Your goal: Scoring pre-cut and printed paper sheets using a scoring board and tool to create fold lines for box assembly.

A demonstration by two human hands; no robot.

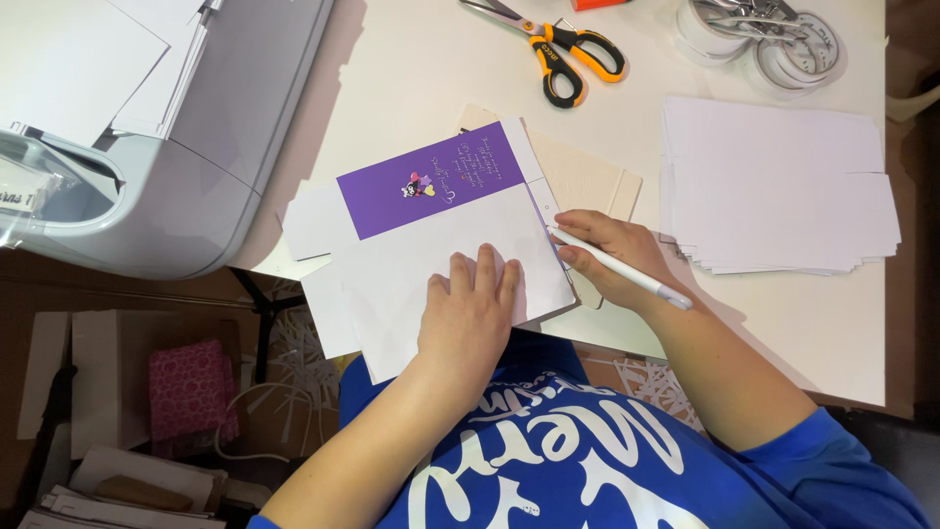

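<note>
Head view: we note the left hand (468, 313) pressed flat, fingers together, on the white card sheet with a purple panel (431, 245) at the table's (411, 69) near edge, right hand (612, 257) fingers clamped on a white pen (627, 272) at the sheet's right edge.

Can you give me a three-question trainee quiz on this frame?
1. True or false: the left hand lies flat on the white card sheet.
2. What does the right hand hold? A) the scissors B) a white pen-like tool C) a tape roll
3. Fill in: the scissors have orange and ____ handles.

Key:
1. True; the palm presses the sheet, below its purple panel.
2. B; the white pen-like tool has its tip at the sheet's right edge. The scissors and tape rolls lie untouched at the table's far side.
3. Black.
</note>
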